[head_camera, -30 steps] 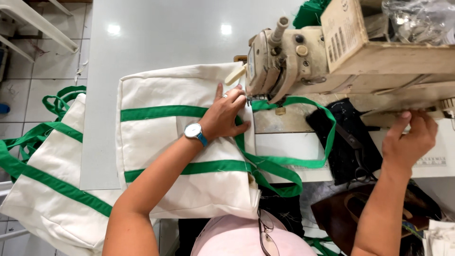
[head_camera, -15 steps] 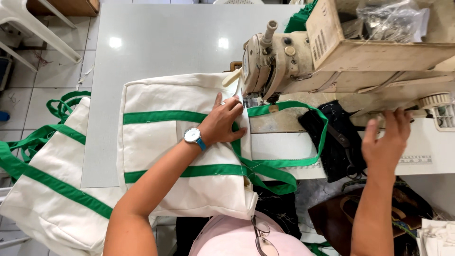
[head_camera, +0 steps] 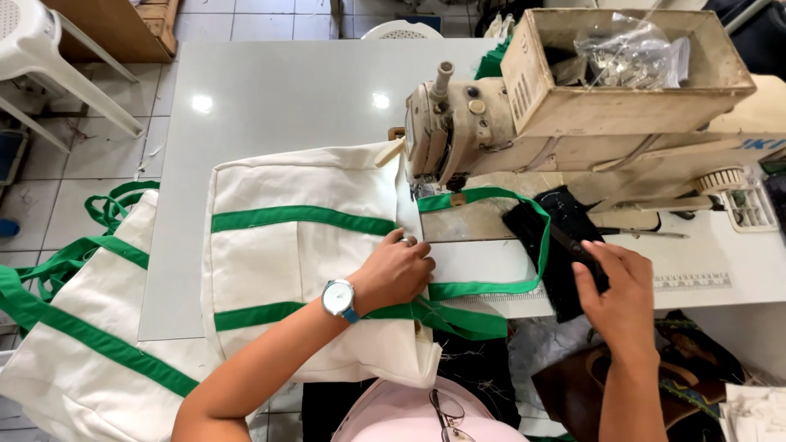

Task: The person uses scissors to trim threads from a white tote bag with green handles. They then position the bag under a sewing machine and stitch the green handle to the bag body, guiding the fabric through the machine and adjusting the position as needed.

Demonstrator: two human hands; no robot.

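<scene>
My left hand (head_camera: pixel 401 270) presses the bag (head_camera: pixel 303 262) flat beside the machine (head_camera: pixel 467 131), fingers curled; my right hand (head_camera: pixel 618 286) grips a black cloth (head_camera: pixel 548 237). Next the green strap (head_camera: pixel 491 286) needs lining up under the needle, I judge.

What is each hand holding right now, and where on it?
The left hand presses flat on the white bag near its right edge, by the green strap; no grasp. The right hand rests on the black cloth; a grip cannot be told.

Two cream tote bags (head_camera: pixel 303 262) (head_camera: pixel 74 352) (green-banded), one sewing machine (head_camera: pixel 491 123), one wristwatch (head_camera: pixel 337 298), two white plastic chairs (head_camera: pixel 49 57) (head_camera: pixel 401 31).
</scene>
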